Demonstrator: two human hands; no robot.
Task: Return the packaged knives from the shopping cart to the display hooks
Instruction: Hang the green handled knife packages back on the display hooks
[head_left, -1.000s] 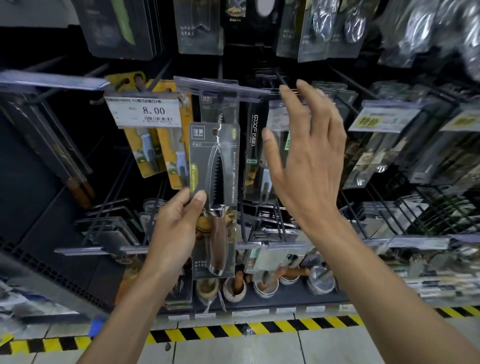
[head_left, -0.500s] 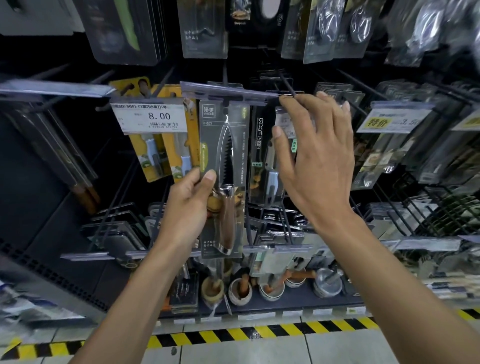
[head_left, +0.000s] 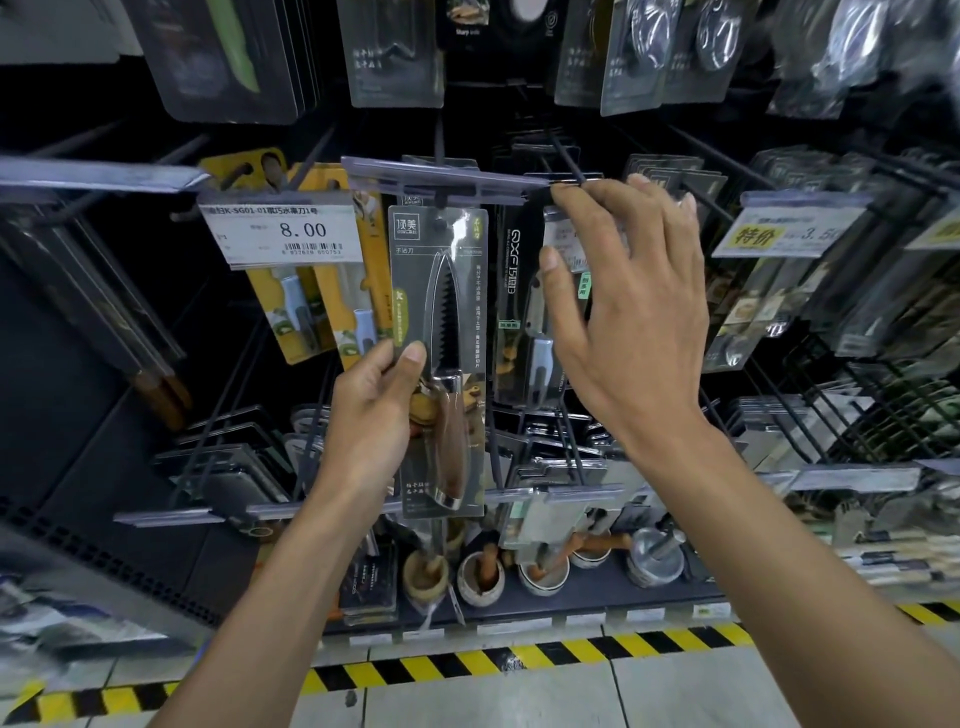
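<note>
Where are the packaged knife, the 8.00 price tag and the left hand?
packaged knife (head_left: 440, 312): head view, blade.
8.00 price tag (head_left: 303, 229): head view, printed digits.
left hand (head_left: 371, 415): head view, back of hand.

White price tag (head_left: 280, 231) reads "8.00" and "K-SG01-01". Knife pack (head_left: 467, 312) reads "顶美" and "不沾刀". Black pack (head_left: 514, 270) beside it reads "QXF". Yellow tag (head_left: 769, 236) reads "特价", "3.5".

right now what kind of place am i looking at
Probably a shop's kitchenware aisle: the left hand holds a packaged knife at racks of hanging packs, a price tag reads 8.00, hazard tape lines the floor.
</note>
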